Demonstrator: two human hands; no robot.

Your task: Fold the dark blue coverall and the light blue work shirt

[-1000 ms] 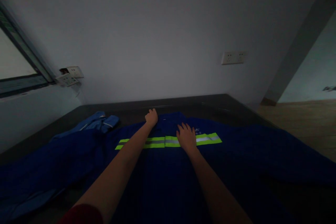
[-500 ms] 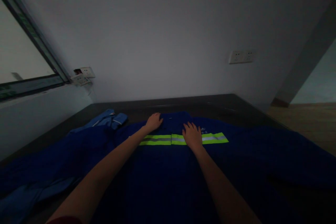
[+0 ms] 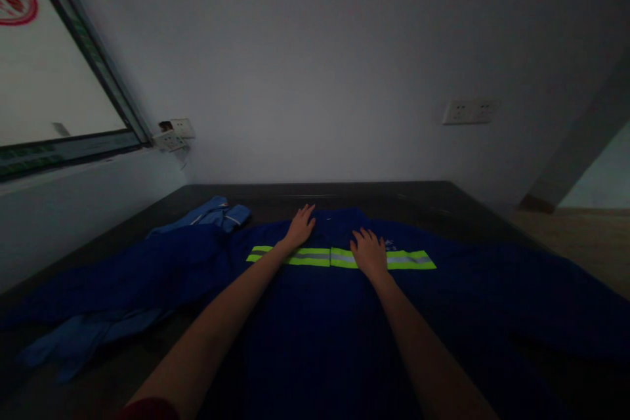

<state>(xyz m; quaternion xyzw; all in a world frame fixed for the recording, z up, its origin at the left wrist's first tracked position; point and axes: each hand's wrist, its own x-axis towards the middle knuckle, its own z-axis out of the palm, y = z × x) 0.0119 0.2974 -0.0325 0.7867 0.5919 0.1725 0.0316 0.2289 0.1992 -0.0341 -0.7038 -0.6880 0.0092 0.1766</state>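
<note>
Free room between hands [image 3: 371, 253], wall [image 3: 315, 98] beyond

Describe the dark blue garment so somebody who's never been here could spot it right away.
Find the dark table against the pale wall. The dark blue garment lies spread across it, beneath the left hand and right hand. Its yellow-green band sets it apart from the lighter blue cloth showing on either side of one sleeve.
</note>
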